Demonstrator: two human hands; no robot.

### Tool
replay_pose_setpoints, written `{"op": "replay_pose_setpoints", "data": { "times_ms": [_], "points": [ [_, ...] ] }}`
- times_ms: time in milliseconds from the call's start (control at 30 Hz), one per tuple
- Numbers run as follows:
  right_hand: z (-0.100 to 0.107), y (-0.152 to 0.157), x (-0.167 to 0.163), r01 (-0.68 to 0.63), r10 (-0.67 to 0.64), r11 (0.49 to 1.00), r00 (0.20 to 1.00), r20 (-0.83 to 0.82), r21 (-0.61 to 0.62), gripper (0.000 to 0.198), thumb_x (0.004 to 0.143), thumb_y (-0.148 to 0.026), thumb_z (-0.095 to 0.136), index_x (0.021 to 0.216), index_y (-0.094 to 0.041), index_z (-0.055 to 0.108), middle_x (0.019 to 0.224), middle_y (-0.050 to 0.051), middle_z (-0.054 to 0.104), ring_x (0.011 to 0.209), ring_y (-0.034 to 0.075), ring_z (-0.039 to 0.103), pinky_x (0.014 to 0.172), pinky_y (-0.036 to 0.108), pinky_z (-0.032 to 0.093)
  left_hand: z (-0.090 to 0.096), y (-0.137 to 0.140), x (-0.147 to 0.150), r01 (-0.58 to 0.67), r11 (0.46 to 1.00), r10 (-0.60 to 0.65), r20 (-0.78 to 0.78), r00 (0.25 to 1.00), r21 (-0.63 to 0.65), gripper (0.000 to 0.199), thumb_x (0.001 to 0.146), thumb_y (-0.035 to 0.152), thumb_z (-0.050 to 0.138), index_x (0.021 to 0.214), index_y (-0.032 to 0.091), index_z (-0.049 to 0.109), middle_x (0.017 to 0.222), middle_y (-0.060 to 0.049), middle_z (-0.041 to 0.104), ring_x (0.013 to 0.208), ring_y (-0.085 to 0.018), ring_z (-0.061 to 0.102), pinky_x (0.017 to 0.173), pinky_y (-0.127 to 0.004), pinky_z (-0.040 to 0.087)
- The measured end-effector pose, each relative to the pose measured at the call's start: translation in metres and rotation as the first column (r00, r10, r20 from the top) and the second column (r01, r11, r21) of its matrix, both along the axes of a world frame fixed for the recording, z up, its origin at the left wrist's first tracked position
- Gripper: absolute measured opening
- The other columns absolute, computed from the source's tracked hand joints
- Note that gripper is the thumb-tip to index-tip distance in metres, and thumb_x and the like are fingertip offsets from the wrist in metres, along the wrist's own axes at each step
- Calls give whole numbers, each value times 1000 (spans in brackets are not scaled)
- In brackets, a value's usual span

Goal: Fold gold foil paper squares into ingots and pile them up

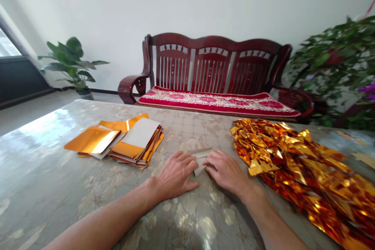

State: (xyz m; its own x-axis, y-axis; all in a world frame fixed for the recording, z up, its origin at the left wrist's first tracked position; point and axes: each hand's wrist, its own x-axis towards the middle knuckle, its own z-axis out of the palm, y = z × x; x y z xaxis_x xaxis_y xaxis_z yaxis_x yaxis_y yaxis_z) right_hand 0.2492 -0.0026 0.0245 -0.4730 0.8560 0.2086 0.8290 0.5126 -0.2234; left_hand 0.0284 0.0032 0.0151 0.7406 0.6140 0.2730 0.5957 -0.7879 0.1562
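A small foil paper sheet (202, 156), grey side up, lies on the table with its far and near edges folded over. My left hand (180, 170) is at its left side, fingers curled and pressed onto the paper, thumb stretched out on the tabletop. At the right side, my right hand (224, 170) has its fingers closed on the paper's edge. Both hands hide part of the sheet. Left of them rests an uneven stack of gold foil papers (125, 150), a grey-backed one on top. To the right spreads a large heap of folded gold foil pieces (293, 160).
The table (96, 199) has a glossy, flower-patterned cover. Behind it stands a dark red wooden bench (211, 60) with a red floral cushion (216, 101). A potted plant (73, 64) is at the back left, leafy plants (336, 58) at the right. Clear plastic (345, 140) lies beyond the heap.
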Motion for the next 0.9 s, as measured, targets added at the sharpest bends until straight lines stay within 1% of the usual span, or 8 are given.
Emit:
{"op": "replay_pose_setpoints", "data": {
  "times_ms": [100,200,267,367,467,533,667,900],
  "points": [
    [-5,-3,-7,3,-3,999,1000,-9,50,10,89,-21,59,86,-23,68,88,3,63,91,19,57,80,30,43,-5,0,1,-42,999,42,12,999,11,26,86,41,66,101,20,59,113,-8,67,112,-25,61,103,-42,42],
    [-6,-5,-12,26,-25,1000,996,-82,15,9,90,-25,60,86,-24,68,87,2,65,90,18,58,79,29,43,-10,6,-1,-71,997,71,18,997,8,9,95,27,53,96,20,59,108,-6,69,106,-21,63,97,-37,46],
    [-4,-5,-13,8,-12,1000,990,-141,-29,8,87,-27,65,93,-25,68,92,1,67,93,19,59,82,30,44,-12,11,-5,-81,997,81,38,996,-16,12,96,20,48,95,21,60,104,-5,70,101,-19,64,94,-34,47],
    [-1,-4,-7,-52,35,996,978,-207,-75,34,74,-23,74,107,-26,66,105,2,67,102,20,57,91,33,44,-10,15,-9,-116,991,120,60,991,-65,17,91,10,48,98,21,60,99,-4,70,98,-19,64,93,-32,46],
    [-1,0,3,-52,29,994,970,-242,-92,45,67,-14,72,109,-24,63,111,2,66,106,21,57,95,34,43,-6,15,-9,-150,986,153,34,988,-69,15,91,11,48,96,20,59,96,-4,70,95,-19,65,91,-32,46],
    [-5,2,8,-23,-3,995,962,-271,-94,40,69,-11,67,107,-24,63,109,2,66,105,20,58,95,34,43,-5,13,-7,-146,989,146,17,989,-32,15,97,19,45,91,20,58,95,-5,70,93,-19,65,93,-34,45],
    [-15,7,11,53,-85,994,928,-362,-98,9,88,-23,58,91,-24,66,95,1,68,93,18,61,88,31,45,-7,13,-5,-131,991,131,23,991,19,28,102,25,37,87,19,59,93,-5,70,91,-18,66,94,-34,45],
    [-22,11,-2,156,-161,987,881,-445,-48,19,93,-30,52,84,-23,67,95,2,68,91,17,63,84,29,45,-9,18,-5,-187,982,188,79,979,-13,26,100,22,41,89,18,64,86,-5,72,86,-18,67,93,-33,44]
  ]
}}
